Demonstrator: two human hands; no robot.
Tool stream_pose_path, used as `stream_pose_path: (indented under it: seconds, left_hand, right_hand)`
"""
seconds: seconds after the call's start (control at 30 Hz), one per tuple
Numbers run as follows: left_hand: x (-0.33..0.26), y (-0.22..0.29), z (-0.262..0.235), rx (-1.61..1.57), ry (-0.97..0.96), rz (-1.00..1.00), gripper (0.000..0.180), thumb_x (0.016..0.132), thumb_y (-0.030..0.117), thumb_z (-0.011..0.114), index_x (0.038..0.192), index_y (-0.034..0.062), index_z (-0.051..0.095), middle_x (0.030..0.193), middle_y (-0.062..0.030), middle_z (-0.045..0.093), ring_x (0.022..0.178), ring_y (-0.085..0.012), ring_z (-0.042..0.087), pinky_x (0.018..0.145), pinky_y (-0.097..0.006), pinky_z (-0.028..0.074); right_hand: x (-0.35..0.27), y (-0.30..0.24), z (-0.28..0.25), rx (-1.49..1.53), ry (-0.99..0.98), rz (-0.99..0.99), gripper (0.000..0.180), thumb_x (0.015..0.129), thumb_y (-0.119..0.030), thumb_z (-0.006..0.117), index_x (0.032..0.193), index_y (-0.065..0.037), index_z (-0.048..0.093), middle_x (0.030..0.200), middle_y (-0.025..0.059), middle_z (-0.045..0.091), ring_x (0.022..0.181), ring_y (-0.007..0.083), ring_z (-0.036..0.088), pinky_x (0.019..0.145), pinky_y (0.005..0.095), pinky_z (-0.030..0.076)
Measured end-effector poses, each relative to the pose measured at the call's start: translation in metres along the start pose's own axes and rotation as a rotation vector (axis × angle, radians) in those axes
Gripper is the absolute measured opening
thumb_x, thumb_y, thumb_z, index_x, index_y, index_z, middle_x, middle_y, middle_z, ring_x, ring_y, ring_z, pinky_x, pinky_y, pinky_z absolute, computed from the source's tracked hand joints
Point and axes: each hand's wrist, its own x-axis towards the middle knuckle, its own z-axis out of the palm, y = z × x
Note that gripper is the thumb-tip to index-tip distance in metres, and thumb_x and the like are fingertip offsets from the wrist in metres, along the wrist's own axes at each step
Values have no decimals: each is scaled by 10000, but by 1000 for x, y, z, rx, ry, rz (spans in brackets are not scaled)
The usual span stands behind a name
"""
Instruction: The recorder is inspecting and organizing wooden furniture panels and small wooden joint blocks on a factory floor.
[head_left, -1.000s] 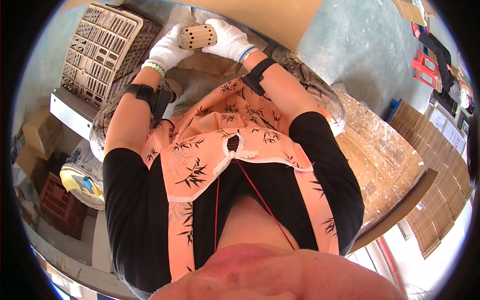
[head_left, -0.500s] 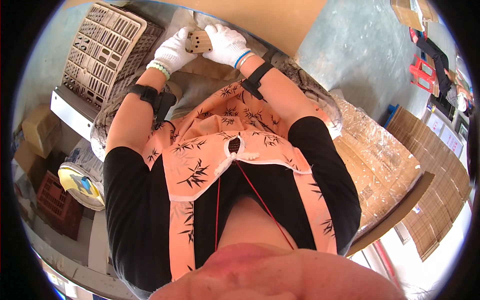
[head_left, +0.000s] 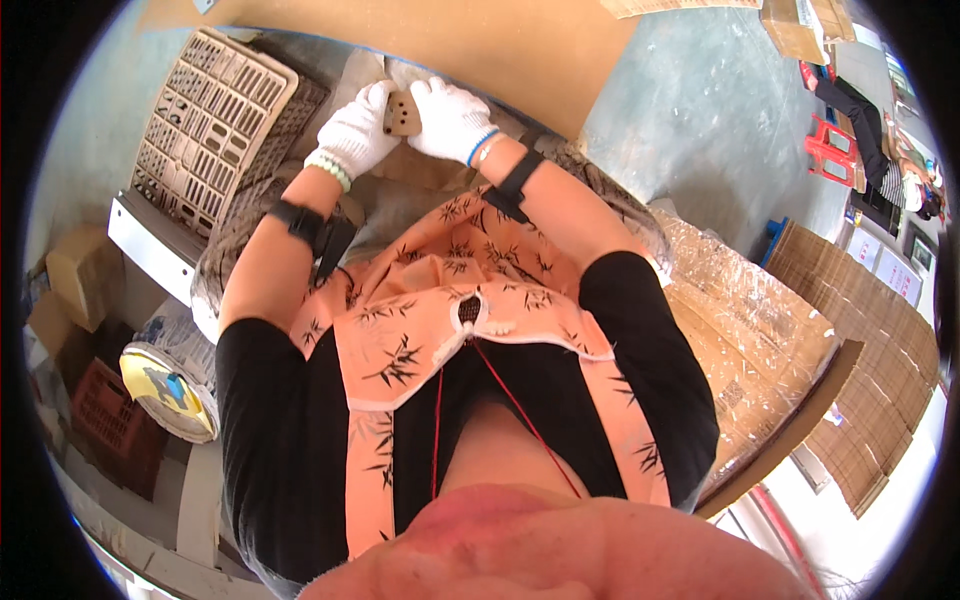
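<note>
Both gloved hands, left hand [head_left: 355, 135] and right hand [head_left: 450, 118], have their fingers closed around a small brown perforated piece [head_left: 402, 115], held between them above the surface [head_left: 520, 50], apparently to examine it; a slotted plastic crate [head_left: 215, 120] stands beside.

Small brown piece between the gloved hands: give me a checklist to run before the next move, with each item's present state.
1. Left hand on the small brown piece: ok, its gloved fingers touch the left edge.
2. Right hand on the piece: ok, it grips the right side.
3. Both gloves on: ok, white knit gloves cover both hands.
4. Piece's face visible: ok, dark holes show on it.
5. Pale slotted crate apart from the hands: ok, it lies to the left, not touching.
6. What lies under the piece: cannot tell, the hands hide it.
</note>
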Motion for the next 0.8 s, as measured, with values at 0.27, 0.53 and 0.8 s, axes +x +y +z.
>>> stream_pose_path:
  seconds: [0.27, 0.53, 0.8]
  left_hand:
    - [-8, -5, 27, -106, 14, -35, 744, 798, 287, 748, 1425, 148, 374, 1335, -234, 546, 1128, -435, 608, 973, -497, 501]
    - [1, -10, 33, -64, 16, 47, 850, 726, 273, 817, 1423, 130, 352, 1346, -210, 542, 1118, -414, 615, 944, -488, 513]
    - [23, -15, 61, 97, -31, 15, 909, 759, 327, 788, 1489, 134, 282, 1466, -201, 441, 1154, -405, 611, 955, -475, 519]
  right_hand:
    - [-6, -1, 25, -6, 91, -55, 375, 756, -267, 667, 1041, -42, 573, 1028, 205, 616, 887, 362, 667, 767, 465, 558]
    - [-8, 2, 9, -36, 18, -35, 434, 748, -285, 692, 1078, -30, 573, 1032, 203, 622, 907, 365, 678, 777, 469, 557]
    - [-21, 5, 24, -119, 106, -14, 697, 740, -250, 719, 1360, -56, 463, 1164, 201, 606, 1084, 360, 633, 859, 460, 538]
